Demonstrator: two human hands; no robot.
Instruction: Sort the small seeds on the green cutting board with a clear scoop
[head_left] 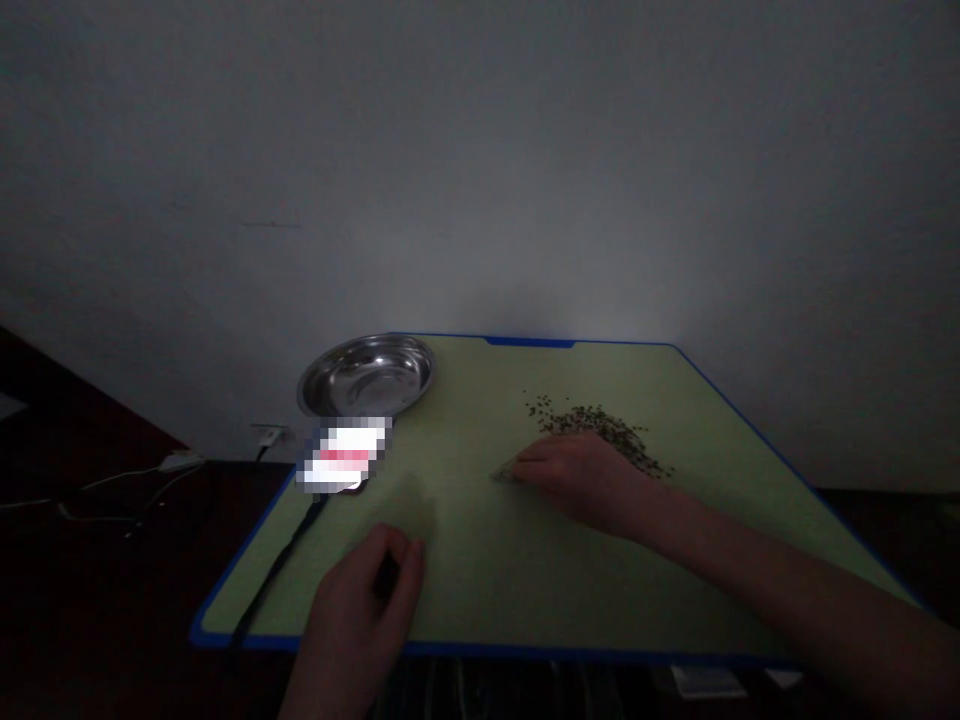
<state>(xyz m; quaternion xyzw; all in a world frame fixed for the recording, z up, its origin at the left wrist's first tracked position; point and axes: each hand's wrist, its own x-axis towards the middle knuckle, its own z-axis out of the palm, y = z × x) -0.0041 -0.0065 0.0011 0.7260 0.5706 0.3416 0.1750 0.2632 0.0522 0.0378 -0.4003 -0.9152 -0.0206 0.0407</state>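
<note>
My right hand (574, 475) is closed in a pinch low over the light green tabletop (465, 560). A small, pale, see-through piece (504, 470) sticks out from its fingertips; its kind is too dim to make out. Just behind that hand lies a scattered heap of small dark seeds or grains (600, 418), partly hidden by it. My left hand (364, 595) is near the front left edge, loosely curled with thumb and forefinger close together. Nothing shows in the gap between them.
A shiny metal bowl (367, 375) stands at the back left corner. In front of it lies a lit phone (345, 455), its screen blurred out, with a dark strap (281, 560) running to the front edge. A grey wall (480, 180) rises behind the blue-edged table. Cables lie at left.
</note>
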